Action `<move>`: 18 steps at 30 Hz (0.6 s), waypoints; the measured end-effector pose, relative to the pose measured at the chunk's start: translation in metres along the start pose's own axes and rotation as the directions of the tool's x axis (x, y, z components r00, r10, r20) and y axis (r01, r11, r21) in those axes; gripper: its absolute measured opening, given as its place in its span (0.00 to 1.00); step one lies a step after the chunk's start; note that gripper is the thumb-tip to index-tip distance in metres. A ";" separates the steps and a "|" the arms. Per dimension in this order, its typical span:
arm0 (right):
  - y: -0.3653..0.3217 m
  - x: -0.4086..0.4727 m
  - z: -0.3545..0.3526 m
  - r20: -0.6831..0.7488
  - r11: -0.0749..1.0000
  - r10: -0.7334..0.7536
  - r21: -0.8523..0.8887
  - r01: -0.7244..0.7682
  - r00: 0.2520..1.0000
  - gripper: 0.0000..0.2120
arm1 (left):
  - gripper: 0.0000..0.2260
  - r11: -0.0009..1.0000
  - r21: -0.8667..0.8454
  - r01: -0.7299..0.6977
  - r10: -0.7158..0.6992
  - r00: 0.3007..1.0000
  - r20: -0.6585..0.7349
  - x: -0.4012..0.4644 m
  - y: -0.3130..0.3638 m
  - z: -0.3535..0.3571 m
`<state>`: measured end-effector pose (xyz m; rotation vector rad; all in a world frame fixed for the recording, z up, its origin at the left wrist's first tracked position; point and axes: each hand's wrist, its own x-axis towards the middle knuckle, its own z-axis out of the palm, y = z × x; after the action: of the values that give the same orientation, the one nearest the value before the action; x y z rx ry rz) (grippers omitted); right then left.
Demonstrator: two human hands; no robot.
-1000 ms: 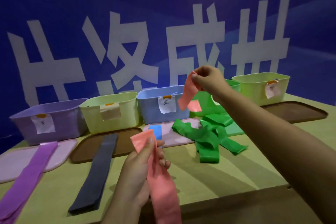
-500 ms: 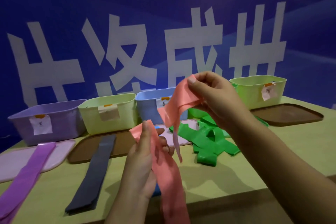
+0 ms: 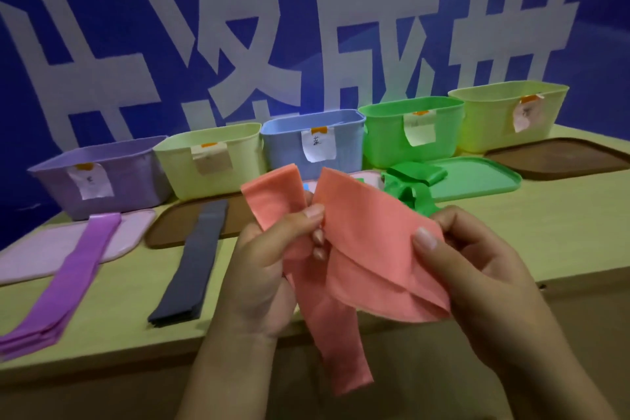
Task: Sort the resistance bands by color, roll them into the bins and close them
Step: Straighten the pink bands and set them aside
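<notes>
Pink band (image 3: 371, 249) folded, tail hanging down; left hand (image 3: 269, 269) and right hand (image 3: 477, 269) pinch it.

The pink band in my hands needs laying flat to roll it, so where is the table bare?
The widest bare patch of table is right of the green bands, in front of the green lid and brown lid. A narrow strip lies between the purple band and dark band. The middle is crowded.
</notes>
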<state>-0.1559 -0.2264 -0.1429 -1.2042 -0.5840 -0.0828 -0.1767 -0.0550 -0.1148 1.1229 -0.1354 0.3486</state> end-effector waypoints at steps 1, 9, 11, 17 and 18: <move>0.003 -0.002 -0.004 -0.011 0.999 -0.012 -0.036 0.012 1.000 0.25 | 0.08 1.000 0.008 0.002 -0.002 1.000 0.027 -0.001 0.000 0.000; 0.007 -0.011 -0.018 0.213 0.998 0.055 -0.041 -0.047 0.975 0.28 | 0.09 0.999 0.032 -0.006 0.003 0.995 0.099 0.000 0.001 0.001; 0.010 -0.010 -0.016 0.222 0.995 0.089 -0.051 -0.080 0.971 0.21 | 0.08 0.999 0.033 -0.005 0.001 0.994 0.107 -0.001 0.000 0.001; 0.019 -0.005 -0.005 0.133 0.992 0.125 -0.024 -0.123 0.983 0.15 | 0.07 0.991 0.116 0.073 -0.095 0.975 0.199 -0.004 -0.008 0.003; 0.019 -0.004 -0.003 0.126 0.994 0.112 -0.009 -0.111 0.986 0.16 | 0.06 0.985 0.150 0.085 -0.119 0.964 0.238 -0.004 -0.010 0.003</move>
<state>-0.1511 -0.2227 -0.1617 -1.2474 -0.6257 0.0884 -0.1768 -0.0626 -0.1232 1.3043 -0.2751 0.1257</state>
